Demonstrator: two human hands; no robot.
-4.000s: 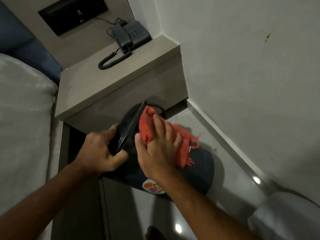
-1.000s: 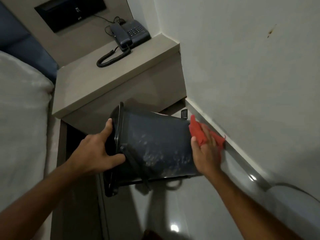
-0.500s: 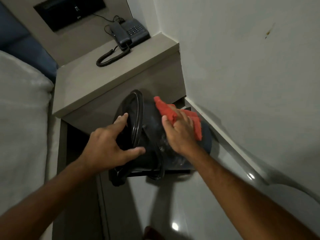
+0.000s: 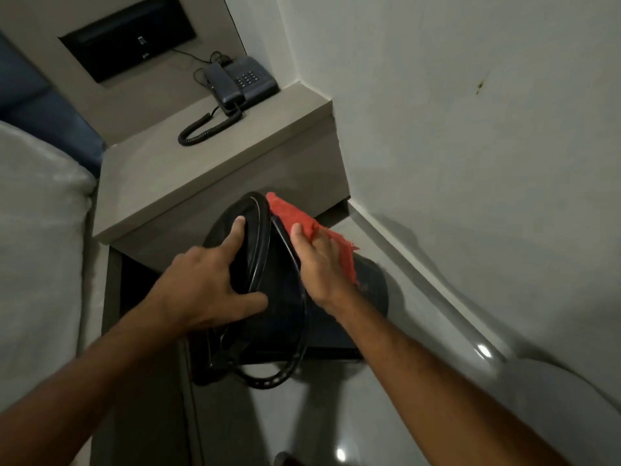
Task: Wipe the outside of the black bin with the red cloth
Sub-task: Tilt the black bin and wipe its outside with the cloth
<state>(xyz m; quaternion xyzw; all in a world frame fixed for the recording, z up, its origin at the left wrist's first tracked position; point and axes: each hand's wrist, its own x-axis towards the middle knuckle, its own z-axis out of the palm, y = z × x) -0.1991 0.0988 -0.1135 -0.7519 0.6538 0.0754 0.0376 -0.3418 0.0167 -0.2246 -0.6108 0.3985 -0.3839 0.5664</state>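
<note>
The black bin point(image 4: 282, 311) is tipped on its side above the floor, its open rim facing left toward me and its loose handle hanging below. My left hand point(image 4: 205, 280) grips the rim, fingers reaching inside and thumb on the outer wall. My right hand point(image 4: 317, 264) presses the red cloth point(image 4: 302, 220) flat against the bin's upper outside wall, just behind the rim. Part of the cloth sticks out past my fingers toward the wall.
A grey bedside shelf point(image 4: 215, 163) carries a dark telephone point(image 4: 240, 82) with a coiled cord. The white bed point(image 4: 37, 237) is on the left. A white wall point(image 4: 470, 129) and its skirting run close on the right. The tiled floor point(image 4: 336, 415) is glossy.
Over the last second my right hand swept the cloth from the bin's base up along its side toward the rim. My left hand shifted its grip and the bin turned.
</note>
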